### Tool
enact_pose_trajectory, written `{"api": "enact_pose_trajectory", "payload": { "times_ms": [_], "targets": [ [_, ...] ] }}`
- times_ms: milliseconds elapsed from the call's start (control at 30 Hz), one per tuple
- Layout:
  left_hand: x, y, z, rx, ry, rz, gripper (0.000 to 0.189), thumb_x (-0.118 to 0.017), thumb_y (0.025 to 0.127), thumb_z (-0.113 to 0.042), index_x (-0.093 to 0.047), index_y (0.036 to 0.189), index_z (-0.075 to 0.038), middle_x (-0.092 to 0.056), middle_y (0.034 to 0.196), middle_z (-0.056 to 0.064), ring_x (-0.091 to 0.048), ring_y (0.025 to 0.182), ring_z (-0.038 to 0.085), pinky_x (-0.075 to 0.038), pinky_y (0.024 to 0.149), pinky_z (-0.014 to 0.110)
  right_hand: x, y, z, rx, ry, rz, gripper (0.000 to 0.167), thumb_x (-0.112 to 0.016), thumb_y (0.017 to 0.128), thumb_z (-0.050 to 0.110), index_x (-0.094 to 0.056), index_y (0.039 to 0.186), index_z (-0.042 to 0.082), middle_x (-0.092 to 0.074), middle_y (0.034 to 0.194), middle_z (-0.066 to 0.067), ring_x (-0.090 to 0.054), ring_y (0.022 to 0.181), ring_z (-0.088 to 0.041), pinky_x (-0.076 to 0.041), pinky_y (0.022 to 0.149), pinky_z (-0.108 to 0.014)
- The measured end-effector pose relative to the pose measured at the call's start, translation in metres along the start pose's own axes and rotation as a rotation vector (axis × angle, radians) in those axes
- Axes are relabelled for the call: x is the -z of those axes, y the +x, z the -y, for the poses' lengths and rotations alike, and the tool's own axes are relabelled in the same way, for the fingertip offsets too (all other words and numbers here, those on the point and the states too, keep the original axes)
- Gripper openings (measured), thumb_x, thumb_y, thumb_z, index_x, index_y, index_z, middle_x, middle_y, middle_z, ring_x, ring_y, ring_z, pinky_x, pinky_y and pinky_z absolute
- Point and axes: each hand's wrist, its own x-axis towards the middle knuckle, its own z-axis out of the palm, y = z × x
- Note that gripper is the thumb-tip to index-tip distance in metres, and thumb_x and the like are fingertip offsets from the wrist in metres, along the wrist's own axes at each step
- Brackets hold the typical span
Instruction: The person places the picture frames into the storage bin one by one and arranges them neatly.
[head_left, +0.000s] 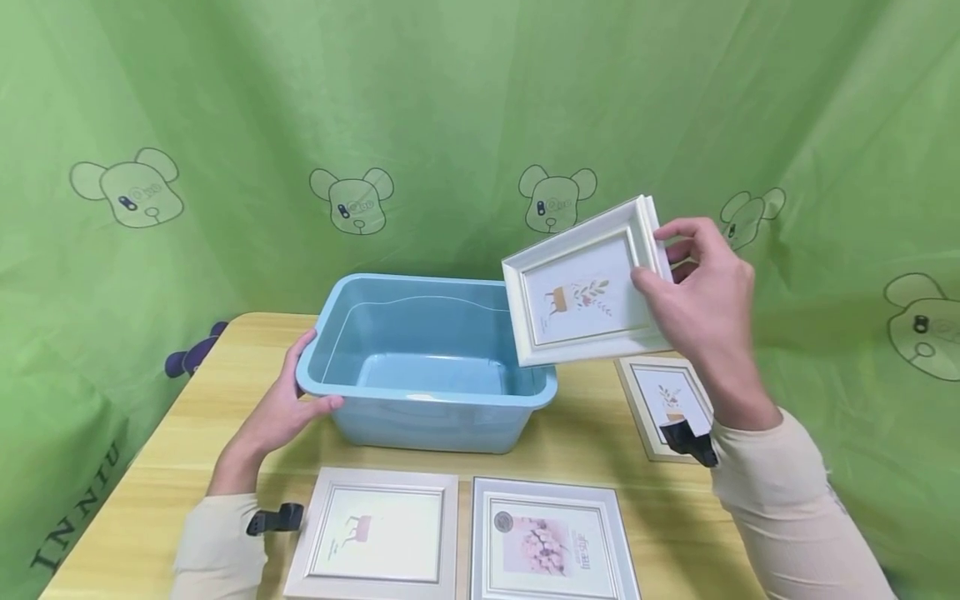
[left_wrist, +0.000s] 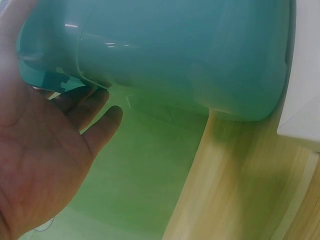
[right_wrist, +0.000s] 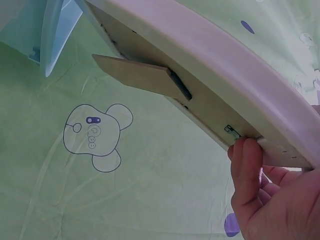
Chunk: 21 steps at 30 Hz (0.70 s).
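Observation:
My right hand [head_left: 708, 296] holds a white picture frame [head_left: 581, 287] by its right side, thumb on the front and fingers behind. The frame is tilted in the air above the right end of a blue plastic tub [head_left: 435, 425] and overlaps its rim. In the right wrist view, the stand leg [right_wrist: 140, 75] sticks out from the frame's brown backing. With my left hand [head_left: 281, 412] I grip the tub's left end, thumb on the front rim and fingers round the side. The tub sits upright, its visible inside bare.
Two more picture frames, one with a pink animal print [head_left: 375, 533] and one with a flower print [head_left: 555, 537], lie at the wooden table's [head_left: 180, 467] front. Another frame [head_left: 667, 400] lies to the right, partly behind my right wrist. Green curtain [head_left: 450, 100] hangs around the table.

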Motion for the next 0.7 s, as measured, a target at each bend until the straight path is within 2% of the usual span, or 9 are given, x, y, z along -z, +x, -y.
{"api": "enact_pose_trajectory", "payload": {
  "times_ms": [167, 367, 700],
  "targets": [
    [0.001, 0.000, 0.000, -0.004, -0.007, -0.004, 0.103, -0.073, 0.082, -0.016, -0.001, 0.155, -0.029, -0.027, 0.153, 0.022, -0.034, 0.136, 0.044, -0.026, 0.111, 0.064, -0.001, 0.001, 0.003, 0.004, -0.067, 0.026, 0.046, -0.065, 0.082, 0.012, -0.054, 0.126, 0.013, -0.062, 0.104, -0.008, -0.060, 0.082, -0.019, -0.055, 0.055, -0.020],
    [0.002, 0.000, -0.001, -0.008, -0.010, -0.009, 0.103, -0.073, 0.082, -0.015, -0.002, 0.155, -0.028, -0.026, 0.153, 0.022, -0.034, 0.136, 0.043, -0.026, 0.111, 0.064, -0.004, 0.004, 0.007, 0.021, -0.117, 0.062, 0.046, -0.064, 0.083, 0.015, -0.054, 0.127, 0.012, -0.065, 0.107, -0.013, -0.064, 0.087, -0.027, -0.059, 0.059, -0.032],
    [0.000, 0.000, -0.001, 0.002, -0.013, -0.002, 0.103, -0.074, 0.082, -0.015, -0.001, 0.155, -0.028, -0.025, 0.154, 0.021, -0.033, 0.136, 0.043, -0.025, 0.112, 0.064, -0.016, 0.004, 0.012, 0.033, -0.159, 0.108, 0.047, -0.061, 0.083, 0.015, -0.053, 0.129, 0.012, -0.065, 0.107, -0.013, -0.065, 0.083, -0.029, -0.059, 0.061, -0.040]
  ]
}}
